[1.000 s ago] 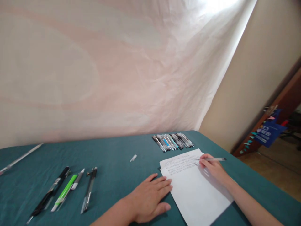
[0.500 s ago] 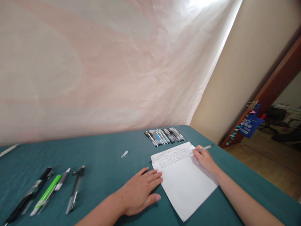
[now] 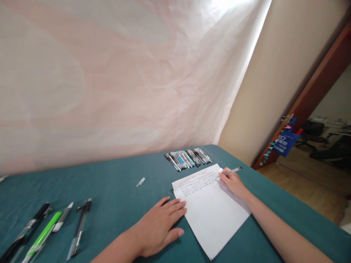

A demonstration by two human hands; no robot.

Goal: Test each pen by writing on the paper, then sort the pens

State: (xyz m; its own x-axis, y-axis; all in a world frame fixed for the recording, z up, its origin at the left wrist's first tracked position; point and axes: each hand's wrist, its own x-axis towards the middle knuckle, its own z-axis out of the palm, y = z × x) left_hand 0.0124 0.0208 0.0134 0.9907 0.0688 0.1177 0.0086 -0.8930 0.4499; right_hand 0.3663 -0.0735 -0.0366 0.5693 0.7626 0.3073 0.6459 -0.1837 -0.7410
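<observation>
Table [image 3: 115,190] teal | pale drape [image 3: 137,91] behind | open door [image 3: 315,87] right | left hand [image 3: 161,228] spread | right hand [image 3: 232,182] pinching pen [image 3: 235,170]

White paper [image 3: 214,223], dark teal table [image 3: 115,190]

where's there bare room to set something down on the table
A wide bare patch of teal cloth lies between the loose pens and the left hand; another lies behind the small clear piece, left of the pen row. Crowded: the paper, with the right hand at its edge.
</observation>
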